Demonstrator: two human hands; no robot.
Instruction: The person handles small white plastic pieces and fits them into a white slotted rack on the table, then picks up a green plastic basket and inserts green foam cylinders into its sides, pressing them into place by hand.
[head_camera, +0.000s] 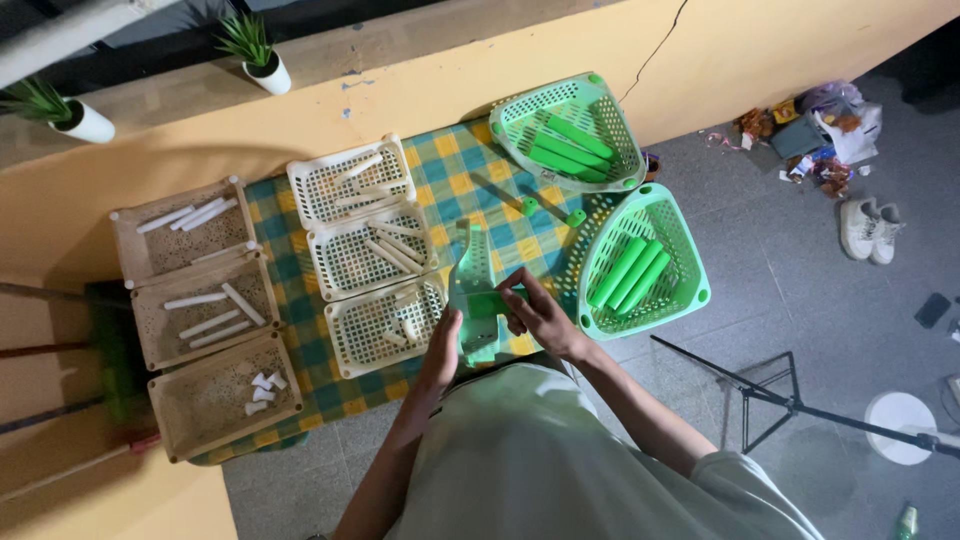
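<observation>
A pale green perforated plastic piece (473, 275) lies flat on the checked tablecloth (455, 165) in front of me. My left hand (443, 348) holds its near end. Across that near end sits a bright green tube (494, 301), gripped by my right hand (537, 312). Two small green caps (553, 211) rest on the cloth just beyond. On the right stand two green baskets (690, 270) (520, 110), each with several green tubes inside.
Three white trays (300, 185) in the middle hold white tubes and small pieces. Three beige trays (125, 225) stand at the left. Potted plants (262, 55) sit on the ledge behind. A black stand (790, 400), shoes (868, 228) and litter are on the floor to the right.
</observation>
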